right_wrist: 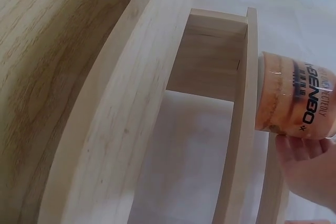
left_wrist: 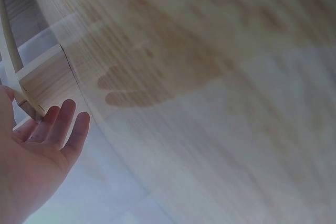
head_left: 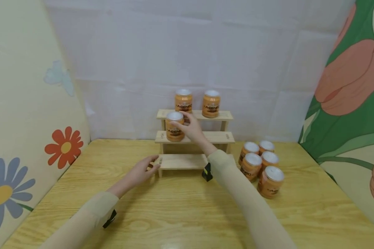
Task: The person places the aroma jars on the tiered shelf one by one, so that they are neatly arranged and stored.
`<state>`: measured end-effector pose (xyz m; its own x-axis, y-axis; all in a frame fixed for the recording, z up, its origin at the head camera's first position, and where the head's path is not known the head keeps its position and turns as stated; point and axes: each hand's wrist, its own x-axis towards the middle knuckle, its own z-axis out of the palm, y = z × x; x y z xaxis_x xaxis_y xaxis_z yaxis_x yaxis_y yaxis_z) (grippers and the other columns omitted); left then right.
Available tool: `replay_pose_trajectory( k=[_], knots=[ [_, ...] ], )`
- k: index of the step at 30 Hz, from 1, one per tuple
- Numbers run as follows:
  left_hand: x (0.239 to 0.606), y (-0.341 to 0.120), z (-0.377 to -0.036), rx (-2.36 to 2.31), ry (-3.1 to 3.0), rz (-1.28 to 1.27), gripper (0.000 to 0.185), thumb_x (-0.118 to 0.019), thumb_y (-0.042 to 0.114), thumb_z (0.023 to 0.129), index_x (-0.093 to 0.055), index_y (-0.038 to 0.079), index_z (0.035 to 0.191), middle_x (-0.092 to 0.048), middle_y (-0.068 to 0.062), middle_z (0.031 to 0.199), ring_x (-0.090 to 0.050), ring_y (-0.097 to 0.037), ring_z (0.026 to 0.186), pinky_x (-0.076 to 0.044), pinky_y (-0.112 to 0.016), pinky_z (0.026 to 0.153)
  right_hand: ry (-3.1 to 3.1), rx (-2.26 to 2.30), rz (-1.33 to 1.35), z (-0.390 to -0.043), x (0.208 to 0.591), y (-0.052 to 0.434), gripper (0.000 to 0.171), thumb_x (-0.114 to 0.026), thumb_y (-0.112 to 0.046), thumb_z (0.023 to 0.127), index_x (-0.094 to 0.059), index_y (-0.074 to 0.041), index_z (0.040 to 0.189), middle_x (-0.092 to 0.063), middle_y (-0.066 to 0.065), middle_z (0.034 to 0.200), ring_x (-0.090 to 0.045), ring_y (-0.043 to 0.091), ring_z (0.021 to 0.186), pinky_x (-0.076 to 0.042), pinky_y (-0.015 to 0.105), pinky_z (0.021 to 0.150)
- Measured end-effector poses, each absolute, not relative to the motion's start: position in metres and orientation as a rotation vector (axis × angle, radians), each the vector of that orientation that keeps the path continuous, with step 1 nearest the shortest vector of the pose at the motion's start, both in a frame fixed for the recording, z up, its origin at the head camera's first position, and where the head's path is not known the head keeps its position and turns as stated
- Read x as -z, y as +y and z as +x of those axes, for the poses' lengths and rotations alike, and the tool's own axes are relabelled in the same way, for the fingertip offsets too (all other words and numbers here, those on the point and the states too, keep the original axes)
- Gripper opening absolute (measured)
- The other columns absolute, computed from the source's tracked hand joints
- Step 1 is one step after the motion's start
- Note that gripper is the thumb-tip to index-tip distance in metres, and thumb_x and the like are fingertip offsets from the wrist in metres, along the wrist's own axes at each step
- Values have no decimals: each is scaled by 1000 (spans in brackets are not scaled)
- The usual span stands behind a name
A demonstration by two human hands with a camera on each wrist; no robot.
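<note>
My right hand (head_left: pixel 191 129) is curled round an orange can (head_left: pixel 175 126), fingers and thumb wrapped about its side, and the can stands upright on the middle step of a small wooden stepped shelf (head_left: pixel 219 137), toward that step's left end. In the right wrist view the same can (right_wrist: pixel 294 102) sits against the step's board with my fingertips (right_wrist: pixel 302 150) pressed on its label. My left hand (head_left: pixel 141 171) lies with its fingers straight and relaxed, the fingertips touching the left end of the shelf's lowest step; the left wrist view shows that hand (left_wrist: pixel 37 156) open, palm up to the camera, just beside the wooden corner.

On the top step two more cans (head_left: pixel 197 102) stand side by side, just above and behind the one I hold. To the right of the shelf, five cans (head_left: pixel 261 166) of the same kind stand clustered close together on the wooden table (head_left: pixel 180 211). Behind the shelf hangs a white sheet (head_left: pixel 187 55); a panel with painted flowers (head_left: pixel 63 147) closes the left side, and one with large tulips (head_left: pixel 352 76) closes the right.
</note>
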<state>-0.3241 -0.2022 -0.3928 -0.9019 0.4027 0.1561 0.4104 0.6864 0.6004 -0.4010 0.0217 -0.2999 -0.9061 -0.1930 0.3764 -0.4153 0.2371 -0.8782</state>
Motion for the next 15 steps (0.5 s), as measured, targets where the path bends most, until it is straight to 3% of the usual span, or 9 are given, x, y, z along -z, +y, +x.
replay_pose_trajectory(
  k=[5, 15],
  knots=[
    [393, -202, -323, 1022, -2864, -702, 57, -46, 30, 100, -33, -5, 142, -41, -29, 139, -54, -38, 111, -52, -45, 84, -2304, -1785, 553, -400, 301, 20, 65, -71, -32, 84, -44, -12, 140, -53, 9, 129, -54, 25, 115, -51, 35, 90],
    [390, -202, -324, 974, -2865, -708, 56, -48, 30, 99, -35, -6, 140, -42, -29, 138, -57, -36, 108, -52, -44, 84, -2289, -1812, 557, -392, 300, 19, 65, -70, -27, 86, -41, -10, 141, -52, 11, 134, -51, 26, 122, -45, 38, 100]
  ],
)
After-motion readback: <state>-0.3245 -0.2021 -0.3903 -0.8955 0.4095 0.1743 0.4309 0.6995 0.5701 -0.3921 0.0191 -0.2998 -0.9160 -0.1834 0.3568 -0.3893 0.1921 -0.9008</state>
